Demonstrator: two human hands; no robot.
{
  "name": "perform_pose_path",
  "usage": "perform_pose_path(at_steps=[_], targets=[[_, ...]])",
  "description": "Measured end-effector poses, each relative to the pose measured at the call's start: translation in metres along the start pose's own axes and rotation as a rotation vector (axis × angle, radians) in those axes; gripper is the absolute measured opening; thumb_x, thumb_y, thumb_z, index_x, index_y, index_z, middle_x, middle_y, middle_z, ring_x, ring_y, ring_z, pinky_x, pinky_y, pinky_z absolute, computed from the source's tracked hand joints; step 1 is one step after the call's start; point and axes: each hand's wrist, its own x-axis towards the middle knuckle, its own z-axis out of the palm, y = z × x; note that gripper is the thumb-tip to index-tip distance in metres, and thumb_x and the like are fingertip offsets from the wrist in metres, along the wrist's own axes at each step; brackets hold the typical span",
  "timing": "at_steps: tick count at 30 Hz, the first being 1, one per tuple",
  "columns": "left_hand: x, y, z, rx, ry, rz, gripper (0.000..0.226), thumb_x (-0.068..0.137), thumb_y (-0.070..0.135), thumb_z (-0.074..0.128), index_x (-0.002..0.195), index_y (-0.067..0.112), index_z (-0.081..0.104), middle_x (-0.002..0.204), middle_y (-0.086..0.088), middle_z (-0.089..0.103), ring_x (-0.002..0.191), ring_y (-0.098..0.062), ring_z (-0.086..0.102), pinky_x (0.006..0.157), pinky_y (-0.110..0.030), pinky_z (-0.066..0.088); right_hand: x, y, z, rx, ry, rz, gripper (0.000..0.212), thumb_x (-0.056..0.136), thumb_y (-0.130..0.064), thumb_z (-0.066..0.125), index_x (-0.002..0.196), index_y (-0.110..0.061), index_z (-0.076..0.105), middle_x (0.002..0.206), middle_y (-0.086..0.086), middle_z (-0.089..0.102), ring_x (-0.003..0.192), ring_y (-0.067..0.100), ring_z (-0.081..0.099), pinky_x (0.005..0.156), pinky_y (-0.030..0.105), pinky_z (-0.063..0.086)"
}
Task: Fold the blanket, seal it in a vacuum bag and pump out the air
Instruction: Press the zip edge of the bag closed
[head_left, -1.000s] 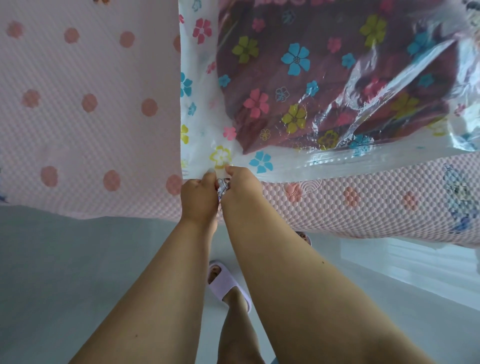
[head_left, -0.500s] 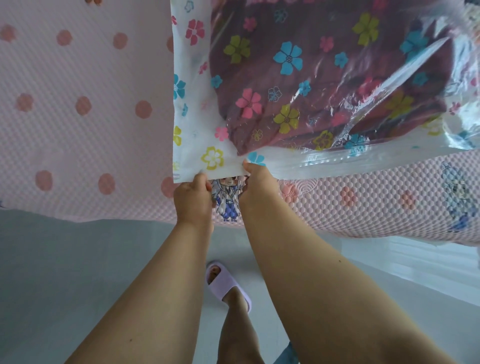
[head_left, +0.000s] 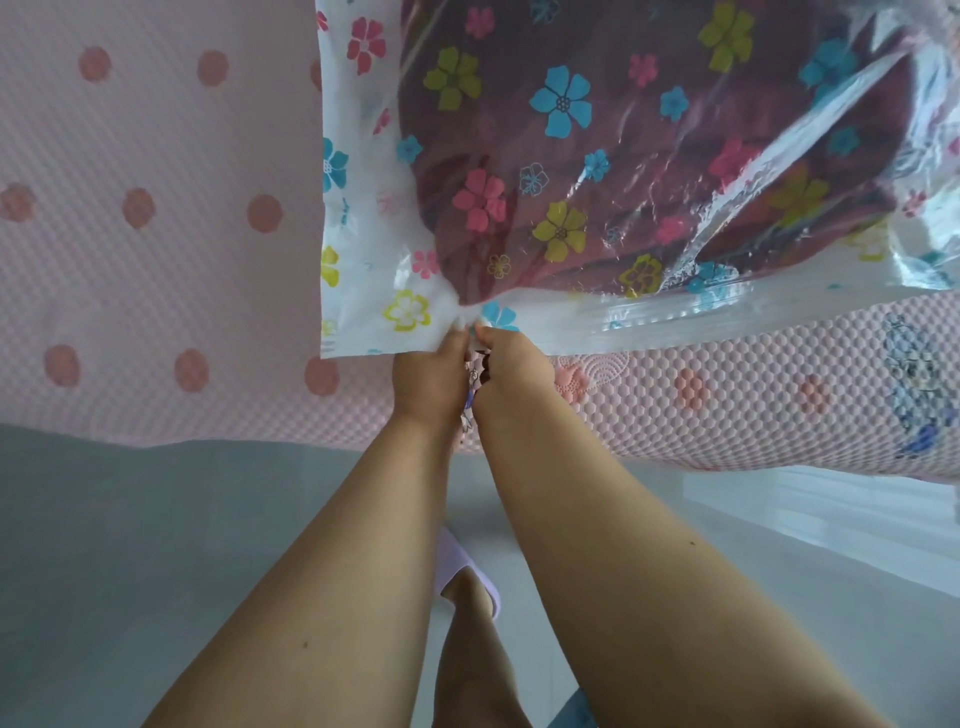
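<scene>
Your left hand (head_left: 427, 379) and right hand (head_left: 511, 371) sit knuckle to knuckle at the near edge of the bag (head_left: 363, 270), each pinching that edge between thumb and curled fingers, so the plastic puckers where they meet. The flowered bag lies flat on the pink dotted mattress (head_left: 156, 234), its near edge at the mattress side. Inside it, the dark red blanket (head_left: 649, 156) fills most of the clear plastic. Below your arms, a slipper (head_left: 457, 564) stands on the grey floor (head_left: 130, 545).
</scene>
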Motion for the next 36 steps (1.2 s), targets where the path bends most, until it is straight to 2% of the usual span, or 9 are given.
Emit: perform_pose_path(at_steps=[4,10,15,18,20,24,28,33,36], targets=[[0.003,-0.004,-0.002,-0.061,-0.022,0.035,0.013,0.092,0.013,0.061,0.081,0.018,0.068,0.071,0.008,0.071,0.061,-0.008,0.066,0.060,-0.022,0.053,0.000,-0.006,-0.003,0.009,-0.008,-0.006,0.014,0.086,-0.011,0.068,0.074,-0.005,0.062,0.046,0.004,0.063,0.038,0.015,0.060,0.046,0.025,0.048],[0.013,-0.009,-0.010,-0.028,-0.003,0.071,0.012,0.084,0.023,0.066,0.088,0.013,0.071,0.092,-0.001,0.075,0.092,-0.020,0.070,0.092,-0.048,0.053,-0.003,-0.010,-0.007,0.017,-0.011,-0.035,0.030,0.085,-0.012,0.065,0.109,0.005,0.065,0.110,0.023,0.068,0.104,0.037,0.066,0.096,0.049,0.050],[0.015,-0.011,-0.014,-0.048,-0.016,0.087,0.032,0.075,0.033,0.067,0.099,0.012,0.071,0.106,-0.007,0.073,0.104,-0.027,0.067,0.096,-0.051,0.049,-0.002,-0.018,-0.012,0.051,-0.025,-0.030,0.022,0.090,-0.011,0.058,0.100,0.008,0.061,0.125,0.029,0.059,0.111,0.035,0.062,0.106,0.050,0.042],[0.014,-0.010,-0.016,0.019,-0.018,0.113,0.012,0.079,0.030,0.067,0.090,0.026,0.070,0.101,0.013,0.072,0.100,-0.008,0.067,0.097,-0.039,0.051,-0.003,-0.023,-0.020,0.010,-0.048,-0.027,0.025,0.093,-0.020,0.056,0.099,0.004,0.062,0.086,0.017,0.073,0.077,0.024,0.071,0.068,0.026,0.058],[0.016,-0.011,-0.019,0.010,-0.020,0.113,0.005,0.086,0.023,0.066,0.089,0.024,0.069,0.097,0.014,0.072,0.096,-0.007,0.067,0.093,-0.037,0.051,-0.001,-0.032,-0.024,0.006,0.036,0.015,0.025,0.090,-0.024,0.062,0.094,0.000,0.060,0.055,0.007,0.063,0.038,0.016,0.061,0.033,0.014,0.040],[0.021,-0.014,-0.024,0.032,0.076,0.105,0.019,0.088,0.027,0.066,0.094,0.009,0.070,0.093,0.003,0.073,0.089,-0.013,0.068,0.083,-0.031,0.054,0.008,-0.039,-0.028,-0.016,0.108,0.040,0.039,0.083,-0.028,0.070,0.110,-0.002,0.061,0.083,0.006,0.065,0.065,0.019,0.064,0.049,0.027,0.044],[0.022,-0.021,-0.013,-0.008,0.162,-0.017,0.037,0.086,0.042,0.065,0.059,0.018,0.057,0.047,0.013,0.057,0.043,-0.001,0.051,0.052,-0.021,0.042,0.013,-0.033,-0.035,0.007,0.053,0.036,0.026,0.082,-0.032,0.072,0.085,-0.009,0.060,0.063,-0.002,0.048,0.050,0.010,0.042,0.048,0.023,0.037],[0.004,-0.020,0.029,-0.054,-0.058,-0.237,0.068,0.047,0.073,0.074,0.090,0.021,0.072,0.094,-0.001,0.074,0.091,-0.021,0.069,0.083,-0.039,0.056,0.025,-0.054,-0.060,0.224,0.087,0.027,0.049,0.075,-0.057,0.073,0.070,-0.015,0.049,0.052,-0.006,0.031,0.041,0.007,0.028,0.039,0.018,0.030],[0.004,-0.019,0.051,-0.039,-0.067,-0.286,0.087,0.051,0.067,0.079,0.115,0.010,0.063,0.108,-0.007,0.070,0.099,-0.027,0.067,0.089,-0.044,0.054,0.027,-0.077,-0.066,0.294,0.108,-0.015,0.048,0.075,-0.050,0.077,0.093,-0.008,0.061,0.065,-0.001,0.059,0.050,0.013,0.058,0.051,0.027,0.054]])
